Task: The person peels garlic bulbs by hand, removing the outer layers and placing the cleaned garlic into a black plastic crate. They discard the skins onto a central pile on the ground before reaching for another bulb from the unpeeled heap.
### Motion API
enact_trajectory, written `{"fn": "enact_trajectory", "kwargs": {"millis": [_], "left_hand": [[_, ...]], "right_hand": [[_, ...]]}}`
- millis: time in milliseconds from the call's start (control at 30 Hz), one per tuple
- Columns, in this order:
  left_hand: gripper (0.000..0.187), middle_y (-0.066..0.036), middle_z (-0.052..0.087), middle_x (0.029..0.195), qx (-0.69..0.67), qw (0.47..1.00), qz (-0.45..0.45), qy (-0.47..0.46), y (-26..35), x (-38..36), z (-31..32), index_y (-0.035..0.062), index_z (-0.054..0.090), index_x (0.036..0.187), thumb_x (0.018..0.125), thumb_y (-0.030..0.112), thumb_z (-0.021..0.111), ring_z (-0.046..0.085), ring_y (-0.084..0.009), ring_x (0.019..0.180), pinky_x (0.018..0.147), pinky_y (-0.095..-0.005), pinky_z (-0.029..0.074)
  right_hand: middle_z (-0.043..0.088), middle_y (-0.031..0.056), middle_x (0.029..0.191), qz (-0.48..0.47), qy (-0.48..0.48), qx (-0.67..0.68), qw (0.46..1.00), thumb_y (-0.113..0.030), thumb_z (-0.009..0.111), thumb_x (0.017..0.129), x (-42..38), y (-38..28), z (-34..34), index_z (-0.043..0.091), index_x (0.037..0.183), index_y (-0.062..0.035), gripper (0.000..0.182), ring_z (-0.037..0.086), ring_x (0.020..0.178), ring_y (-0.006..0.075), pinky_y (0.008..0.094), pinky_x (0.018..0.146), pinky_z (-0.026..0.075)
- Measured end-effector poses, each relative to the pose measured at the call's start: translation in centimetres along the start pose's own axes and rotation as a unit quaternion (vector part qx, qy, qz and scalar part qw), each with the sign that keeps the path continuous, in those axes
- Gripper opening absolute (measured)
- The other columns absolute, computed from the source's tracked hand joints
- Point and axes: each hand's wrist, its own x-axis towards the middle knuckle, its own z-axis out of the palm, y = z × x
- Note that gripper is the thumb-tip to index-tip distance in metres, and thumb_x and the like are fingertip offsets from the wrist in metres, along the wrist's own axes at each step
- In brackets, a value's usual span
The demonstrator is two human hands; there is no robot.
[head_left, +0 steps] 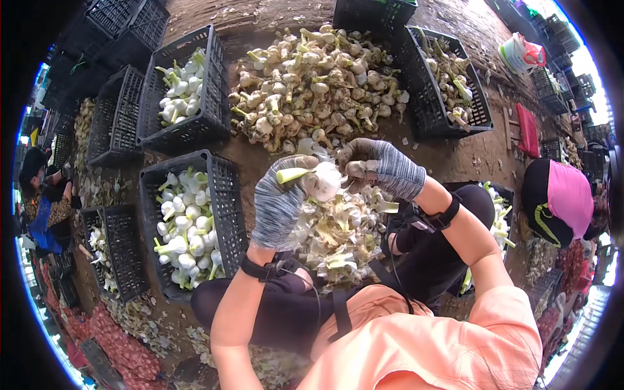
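My left hand point(279, 198), in a grey knit glove with soiled fingertips, is closed around a white garlic bulb point(326, 182). The bulb's cut green stem pokes out to the left between the fingers. At the bulb's right side is my right hand point(387, 170), gloved the same way, its fingers curled and pinched together. Whatever sits in that pinch is hidden. Below both hands lies a heap of loose garlic skins point(341, 237) between my legs. Beyond them spreads a big pile of unpeeled garlic point(318, 88) on the ground.
Black crates of cleaned white garlic stand to the left, one near point(224, 214) and one farther point(218, 107). Another crate point(416, 97) holds unpeeled bulbs. A white bucket point(517, 55) is at far right. Other people sit on both sides, one in a pink-and-black hat point(569, 201).
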Motion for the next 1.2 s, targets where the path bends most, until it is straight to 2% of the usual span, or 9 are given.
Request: {"fn": "enact_trajectory", "kwargs": {"millis": [100,233,367,433,533,633,833,1000,1200], "left_hand": [[0.020,-0.006,0.061,0.101,0.030,0.999,0.010,0.005,0.5,-0.2,0.3,0.0027,0.061,0.100,0.082,-0.002,0.057,0.057,-0.0141,0.094,0.083,-0.0267,0.045],[0.017,-0.006,0.061,0.099,0.145,0.986,0.071,0.031,0.4,-0.1,0.7,0.0037,0.063,0.095,0.081,-0.003,0.058,0.057,-0.0134,0.091,0.080,-0.0265,0.046],[0.018,-0.006,0.061,0.099,0.005,1.000,0.005,0.002,0.3,-0.2,0.1,0.0041,0.063,0.096,0.080,-0.002,0.059,0.056,-0.0121,0.091,0.080,-0.0254,0.045],[0.017,-0.006,0.061,0.099,0.047,0.997,0.055,0.001,0.2,-0.1,0.0,0.0040,0.063,0.095,0.080,-0.002,0.060,0.056,-0.0125,0.091,0.081,-0.0257,0.045],[0.021,-0.007,0.061,0.100,0.076,0.995,0.068,-0.008,0.2,0.1,0.4,0.0041,0.063,0.095,0.078,-0.007,0.057,0.057,-0.0141,0.093,0.083,-0.0259,0.044],[0.024,-0.007,0.061,0.100,0.094,0.992,0.073,-0.043,0.1,0.2,0.8,0.0040,0.063,0.095,0.076,-0.010,0.056,0.057,-0.0151,0.094,0.084,-0.0261,0.044],[0.023,-0.007,0.061,0.101,0.057,0.996,0.064,-0.014,-0.1,0.1,0.3,0.0034,0.063,0.095,0.077,-0.009,0.056,0.057,-0.0150,0.094,0.084,-0.0262,0.044],[0.021,-0.006,0.061,0.100,0.101,0.991,0.075,-0.034,0.4,0.0,0.8,0.0040,0.063,0.095,0.078,-0.007,0.058,0.057,-0.0147,0.094,0.083,-0.0260,0.044],[0.021,-0.006,0.061,0.101,0.044,0.996,0.059,-0.047,0.5,-0.2,1.1,0.0043,0.063,0.094,0.078,-0.007,0.057,0.057,-0.0146,0.093,0.083,-0.0263,0.045]], "right_hand": [[0.058,0.0075,0.087,0.006,0.032,0.037,0.999,-0.014,0.065,0.080,-0.5,-0.6,1.2,0.050,0.101,0.0004,0.030,0.062,0.077,0.0162,0.0285,0.066,0.055],[0.057,0.0054,0.083,-0.141,0.048,-0.229,0.962,-0.008,0.067,0.077,-0.2,1.2,1.3,0.051,0.096,-0.0008,0.026,0.056,0.071,0.0100,0.0249,0.060,0.051],[0.062,0.0064,0.077,-0.186,0.175,-0.410,0.876,-0.004,0.059,0.080,1.1,1.1,-0.6,0.057,0.092,-0.0016,0.012,0.057,0.065,0.0122,0.0267,0.059,0.049],[0.063,0.0071,0.082,-0.069,0.153,-0.265,0.949,-0.013,0.058,0.085,0.6,0.7,-0.6,0.056,0.099,-0.0011,0.019,0.058,0.066,0.0109,0.0249,0.060,0.050],[0.060,0.0062,0.085,-0.070,0.039,-0.057,0.995,-0.024,0.062,0.084,0.3,1.0,0.5,0.052,0.105,0.0016,0.035,0.057,0.071,0.0097,0.0239,0.063,0.051],[0.059,0.0053,0.085,-0.078,0.079,-0.218,0.970,-0.025,0.065,0.082,0.9,1.9,0.8,0.053,0.101,0.0013,0.034,0.055,0.075,0.0086,0.0251,0.065,0.050],[0.061,0.0100,0.085,-0.031,0.015,-0.034,0.999,-0.024,0.052,0.090,-0.4,0.2,0.1,0.051,0.098,0.0013,0.027,0.063,0.076,0.0177,0.0285,0.062,0.056],[0.057,0.0071,0.080,-0.057,0.029,-0.060,0.996,-0.033,0.055,0.088,-0.2,0.7,0.5,0.050,0.098,0.0009,0.035,0.062,0.065,0.0168,0.0291,0.056,0.056],[0.061,0.0067,0.085,0.020,0.013,-0.033,0.999,-0.024,0.061,0.085,0.0,0.6,0.0,0.052,0.102,0.0014,0.032,0.061,0.075,0.0130,0.0279,0.062,0.054]]}}
